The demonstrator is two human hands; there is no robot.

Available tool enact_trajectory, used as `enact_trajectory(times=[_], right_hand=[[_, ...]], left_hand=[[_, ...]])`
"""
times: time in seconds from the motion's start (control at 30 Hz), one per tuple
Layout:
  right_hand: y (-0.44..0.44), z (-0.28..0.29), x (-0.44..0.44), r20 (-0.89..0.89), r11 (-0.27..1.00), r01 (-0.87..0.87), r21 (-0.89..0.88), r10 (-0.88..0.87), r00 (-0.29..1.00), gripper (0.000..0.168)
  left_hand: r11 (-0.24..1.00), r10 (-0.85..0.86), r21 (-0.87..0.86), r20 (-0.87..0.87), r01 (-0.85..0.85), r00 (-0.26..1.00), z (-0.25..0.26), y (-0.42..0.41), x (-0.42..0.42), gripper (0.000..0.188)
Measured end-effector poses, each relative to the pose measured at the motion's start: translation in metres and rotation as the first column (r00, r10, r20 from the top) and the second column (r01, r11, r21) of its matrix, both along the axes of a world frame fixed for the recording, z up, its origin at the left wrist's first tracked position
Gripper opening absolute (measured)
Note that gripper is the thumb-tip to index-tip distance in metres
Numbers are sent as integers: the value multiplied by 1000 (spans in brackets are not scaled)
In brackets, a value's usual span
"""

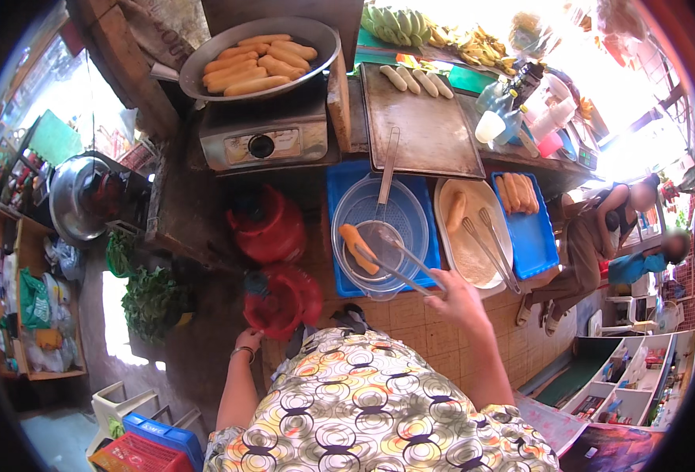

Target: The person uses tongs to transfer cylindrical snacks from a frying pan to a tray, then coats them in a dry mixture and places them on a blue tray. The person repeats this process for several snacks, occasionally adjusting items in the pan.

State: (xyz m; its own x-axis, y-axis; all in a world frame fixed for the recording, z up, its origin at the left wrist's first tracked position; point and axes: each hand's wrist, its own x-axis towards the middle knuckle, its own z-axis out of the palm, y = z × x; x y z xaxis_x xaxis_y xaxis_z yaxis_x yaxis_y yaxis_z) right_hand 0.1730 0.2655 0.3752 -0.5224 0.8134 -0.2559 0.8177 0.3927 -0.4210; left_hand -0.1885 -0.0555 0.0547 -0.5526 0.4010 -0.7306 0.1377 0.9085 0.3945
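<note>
My right hand [458, 298] grips a pair of metal tongs [403, 274]. The tongs reach over a round clear plastic basin [337, 206] with a perforated bottom. One tong arm lies against a fried dough stick [356, 248] there; whether the tips pinch it cannot be told. A long-handled metal strainer [387, 168] rests in the same basin, under the stick. Low on the left, my left hand [250, 341] is beside a red gas cylinder [282, 301], its fingers mostly hidden. Right of the basin, a white tub [440, 218] of sugar-like crumbs holds one stick and another pair of tongs [489, 248].
A wok [188, 76] of several frying sticks stands on a gas stove [318, 133]. Several pale dough sticks lie on a metal baking tray [418, 135]. Coated sticks sit in a blue tray [530, 236]. Bananas [394, 26] are behind. Two people [589, 248] are at the right.
</note>
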Motion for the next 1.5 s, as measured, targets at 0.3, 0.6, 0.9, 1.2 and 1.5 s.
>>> enact_trajectory(times=[0.3, 0.6, 0.9, 1.2, 1.5], right_hand=[[9, -39, -15, 36, 999, 8, -31, -7, 999, 43], [28, 57, 59, 59, 908, 356, 222, -377, 924, 51], [33, -19, 26, -83, 998, 60, -30, -63, 995, 58], [70, -83, 3, -89, 955, -250, 162, 267, 960, 63], [163, -81, 109, -172, 901, 69, 429, 6, 985, 46]], left_hand=[[979, 185, -110, 113, -172, 976, -18, -49, 14, 40], [995, 66, -82, 92, -58, 994, -30, -34, 18, 40], [998, -55, 16, -22, 56, 998, 3, 23, 46, 44], [712, 455, 575, 58, -402, 889, 59, 41, 85, 17], [-273, 398, 959, 38, 79, 916, 424, 72, 103, 45]])
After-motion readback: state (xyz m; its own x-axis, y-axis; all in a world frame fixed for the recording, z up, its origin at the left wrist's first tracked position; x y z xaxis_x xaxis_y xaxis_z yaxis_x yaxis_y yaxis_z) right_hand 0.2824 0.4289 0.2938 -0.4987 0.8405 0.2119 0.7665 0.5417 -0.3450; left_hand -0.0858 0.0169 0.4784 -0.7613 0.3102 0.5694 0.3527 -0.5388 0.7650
